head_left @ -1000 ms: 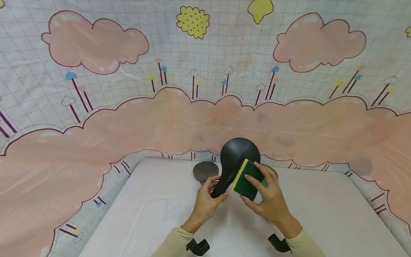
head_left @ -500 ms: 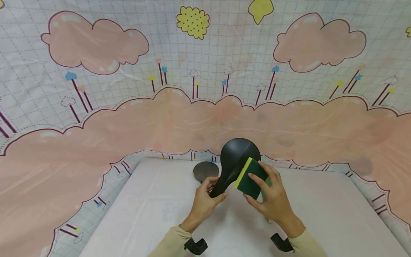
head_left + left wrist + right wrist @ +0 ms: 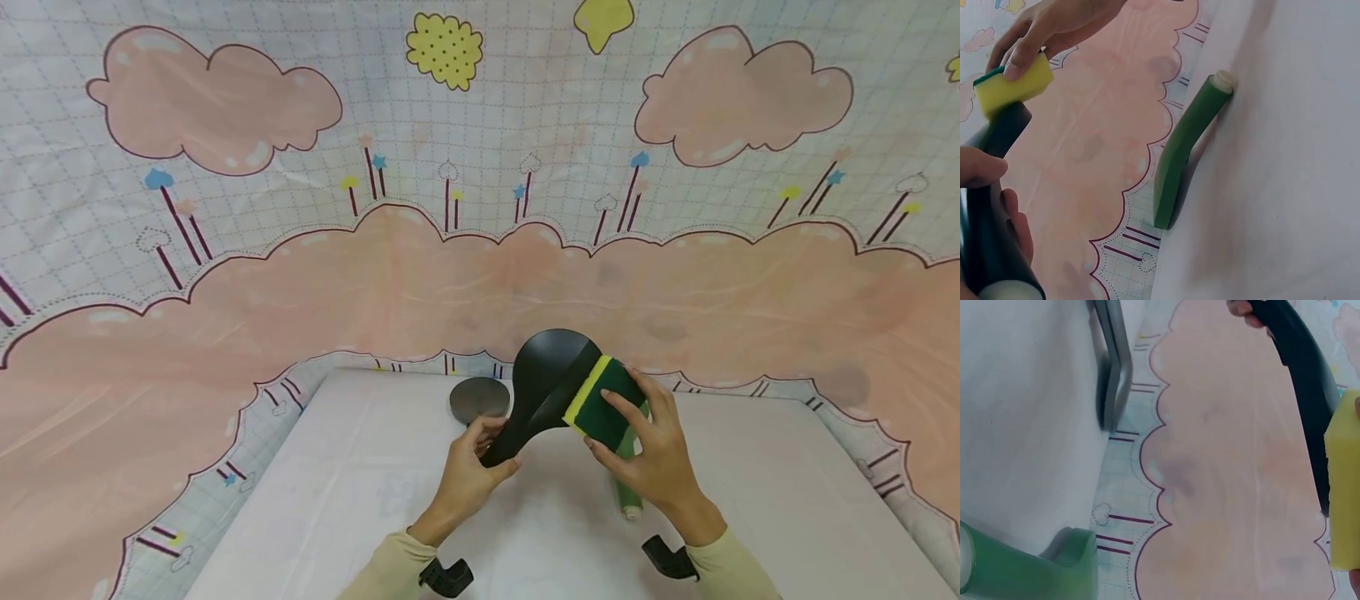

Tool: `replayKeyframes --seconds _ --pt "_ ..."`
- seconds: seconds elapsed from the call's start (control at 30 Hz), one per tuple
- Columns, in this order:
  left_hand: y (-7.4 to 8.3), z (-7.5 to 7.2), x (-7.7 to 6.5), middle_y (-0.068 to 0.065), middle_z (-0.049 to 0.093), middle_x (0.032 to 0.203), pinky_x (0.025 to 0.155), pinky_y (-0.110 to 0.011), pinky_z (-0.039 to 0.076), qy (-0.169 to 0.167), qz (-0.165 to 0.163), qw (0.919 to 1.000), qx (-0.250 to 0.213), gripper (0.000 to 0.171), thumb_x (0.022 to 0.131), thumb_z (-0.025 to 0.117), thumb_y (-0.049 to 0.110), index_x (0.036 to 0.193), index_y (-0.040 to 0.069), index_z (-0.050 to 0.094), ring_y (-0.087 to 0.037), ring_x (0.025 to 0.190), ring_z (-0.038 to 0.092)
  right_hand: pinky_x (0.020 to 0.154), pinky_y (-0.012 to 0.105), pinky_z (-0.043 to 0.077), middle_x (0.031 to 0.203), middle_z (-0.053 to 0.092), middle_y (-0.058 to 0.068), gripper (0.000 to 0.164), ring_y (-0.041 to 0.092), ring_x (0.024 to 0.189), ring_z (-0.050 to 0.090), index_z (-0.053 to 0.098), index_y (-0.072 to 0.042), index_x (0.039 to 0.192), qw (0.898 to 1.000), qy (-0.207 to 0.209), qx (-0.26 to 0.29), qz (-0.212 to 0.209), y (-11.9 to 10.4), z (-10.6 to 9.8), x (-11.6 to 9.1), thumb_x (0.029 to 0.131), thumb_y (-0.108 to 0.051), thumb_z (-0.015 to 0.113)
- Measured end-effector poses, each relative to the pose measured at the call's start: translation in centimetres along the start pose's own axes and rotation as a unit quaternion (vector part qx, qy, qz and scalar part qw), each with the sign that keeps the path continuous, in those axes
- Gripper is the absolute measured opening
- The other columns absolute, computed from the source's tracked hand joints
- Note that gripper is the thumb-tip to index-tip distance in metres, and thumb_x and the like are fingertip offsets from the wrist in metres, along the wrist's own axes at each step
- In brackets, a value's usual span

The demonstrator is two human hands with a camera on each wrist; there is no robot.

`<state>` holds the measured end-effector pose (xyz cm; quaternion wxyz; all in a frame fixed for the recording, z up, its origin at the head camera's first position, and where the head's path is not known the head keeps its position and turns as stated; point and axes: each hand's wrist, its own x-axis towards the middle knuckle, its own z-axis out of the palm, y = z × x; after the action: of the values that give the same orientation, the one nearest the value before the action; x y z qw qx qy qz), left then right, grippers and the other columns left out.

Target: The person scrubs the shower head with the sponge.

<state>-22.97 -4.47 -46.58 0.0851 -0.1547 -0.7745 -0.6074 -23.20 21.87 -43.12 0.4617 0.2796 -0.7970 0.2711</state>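
Note:
My left hand (image 3: 467,482) grips the handle of a black handheld shower head (image 3: 550,379), raised above the table with its broad round end up. In the left wrist view, the dark shower-head handle (image 3: 994,244) ends in a pale cap. A yellow and green scrub sponge (image 3: 609,408) is pinched between the thumb and fingers of my right hand (image 3: 662,458). The yellow edge of the sponge lies against the right side of the round end. The right wrist view shows the sponge's yellow side (image 3: 1345,494) up against the black shower head (image 3: 1310,394).
A grey shower head (image 3: 478,398) lies on the white table (image 3: 360,483), behind my left hand. A green shower head (image 3: 628,496) with a pale threaded end lies under my right hand, partly hidden. A patterned cloth (image 3: 360,292) hangs behind the table.
My right hand has moved the sponge to the right along the black shower head. My left hand has shifted slightly left and down. More of the green shower head shows.

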Motion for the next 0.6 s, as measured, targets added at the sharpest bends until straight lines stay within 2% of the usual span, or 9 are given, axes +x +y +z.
replayKeyframes --seconds 0.17,0.37,0.6 --pt "-0.1 -0.2 -0.2 -0.007 0.067 0.117 0.096 -0.029 0.050 -0.004 0.002 1.0000 0.004 0.048 0.077 0.081 0.008 0.121 0.013 0.062 -0.023 0.107 0.064 0.112 0.012 0.023 0.143 0.048 0.024 0.065 0.039 0.127 0.044 0.067 -0.010 0.121 1.000 -0.005 -0.003 0.000 0.0 0.0 -0.2 0.087 -0.064 0.058" --pt "-0.2 -0.3 -0.2 -0.008 0.066 0.117 0.095 -0.027 0.051 -0.008 0.007 0.9999 0.008 0.048 0.078 0.080 0.005 0.121 0.012 0.061 -0.023 0.107 0.064 0.113 0.014 0.022 0.143 0.049 0.023 0.061 0.039 0.126 0.045 0.067 -0.014 0.122 0.999 -0.022 -0.021 -0.027 -0.8 0.5 -0.6 0.089 -0.064 0.055" --pt "-0.3 -0.4 -0.2 -0.009 0.066 0.118 0.095 -0.028 0.051 -0.005 0.009 0.9999 0.009 0.047 0.078 0.080 0.005 0.120 0.013 0.061 -0.023 0.106 0.064 0.115 0.012 0.020 0.143 0.049 0.023 0.058 0.039 0.126 0.045 0.067 -0.015 0.121 0.998 -0.035 -0.016 -0.045 -1.7 1.0 -0.7 0.089 -0.062 0.055"
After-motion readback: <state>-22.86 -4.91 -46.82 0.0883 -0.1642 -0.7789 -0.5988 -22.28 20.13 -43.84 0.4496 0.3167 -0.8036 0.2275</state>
